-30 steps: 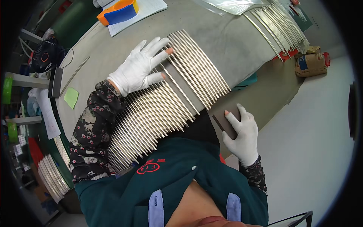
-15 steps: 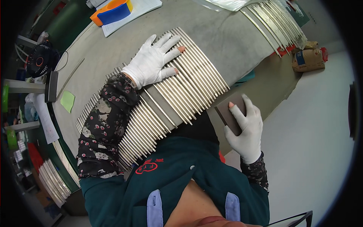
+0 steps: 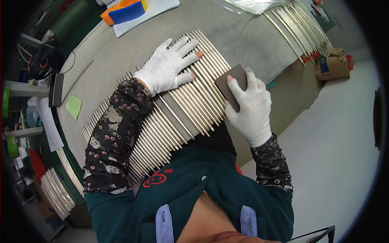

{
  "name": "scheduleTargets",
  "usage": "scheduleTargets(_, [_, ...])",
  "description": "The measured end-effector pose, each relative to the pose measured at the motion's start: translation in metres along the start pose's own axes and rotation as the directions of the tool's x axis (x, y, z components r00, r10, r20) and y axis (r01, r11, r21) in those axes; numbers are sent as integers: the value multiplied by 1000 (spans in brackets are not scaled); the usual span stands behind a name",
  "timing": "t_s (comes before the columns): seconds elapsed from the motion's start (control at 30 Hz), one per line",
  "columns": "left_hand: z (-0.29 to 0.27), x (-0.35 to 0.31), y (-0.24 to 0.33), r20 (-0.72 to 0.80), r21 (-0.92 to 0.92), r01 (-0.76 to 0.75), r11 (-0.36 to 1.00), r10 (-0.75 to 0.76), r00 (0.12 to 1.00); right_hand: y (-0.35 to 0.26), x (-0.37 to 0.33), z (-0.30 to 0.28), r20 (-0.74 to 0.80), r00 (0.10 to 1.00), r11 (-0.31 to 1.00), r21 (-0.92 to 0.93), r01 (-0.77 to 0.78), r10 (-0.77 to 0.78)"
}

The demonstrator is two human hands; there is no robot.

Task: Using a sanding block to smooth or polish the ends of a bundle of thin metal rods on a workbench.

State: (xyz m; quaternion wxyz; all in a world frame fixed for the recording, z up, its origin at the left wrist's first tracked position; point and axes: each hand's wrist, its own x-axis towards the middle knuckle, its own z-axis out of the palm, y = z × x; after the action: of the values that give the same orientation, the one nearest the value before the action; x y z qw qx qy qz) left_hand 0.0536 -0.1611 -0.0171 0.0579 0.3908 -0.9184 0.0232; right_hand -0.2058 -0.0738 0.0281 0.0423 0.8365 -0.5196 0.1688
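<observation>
Many thin silvery metal rods (image 3: 190,109) lie side by side on the grey table, with a gap partway along the row where a single rod lies apart. My left hand (image 3: 168,67), in a white glove with the thumb and index fingertips bare, rests flat on the rods with its fingers spread. A flat, dark brown-grey rectangular block, like a sanding sponge (image 3: 237,77), is gripped in my gloved right hand (image 3: 252,107). The block is over the right-hand ends of the rods; whether it presses on them I cannot tell.
More rods (image 3: 298,30) lie at the far right beside clear plastic. A blue and orange holder (image 3: 127,12) stands on papers at the back. On the left are a green note (image 3: 73,106), a lone rod (image 3: 77,83) and a black fan (image 3: 43,60). A brown paper package (image 3: 333,67) sits off the table's right edge.
My right hand has moved up and to the left with the sanding sponge, from beside the table edge to the rod ends. My left hand stays on the rods.
</observation>
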Motion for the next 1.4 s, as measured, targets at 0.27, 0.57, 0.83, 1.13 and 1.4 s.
scheduleTargets(0.27, [-6,-2,5,12,51,10,999,-11,1000,9,-74,-34,48,996,985,151,-82,75])
scheduleTargets(0.57, [-1,-16,3,-105,56,38,998,-32,994,-21,-81,-32,140,990,983,183,-31,6])
scheduleTargets(0.83, [-12,-54,0,75,3,67,998,-67,995,-22,-79,-33,151,989,976,216,-31,-2])
scheduleTargets(1.13, [-10,-61,1,36,0,68,998,-68,997,-15,-55,-13,44,997,987,153,56,-63])
scheduleTargets(1.4, [-7,-62,0,21,-32,71,997,-70,997,-37,1,5,43,990,989,59,132,-135])
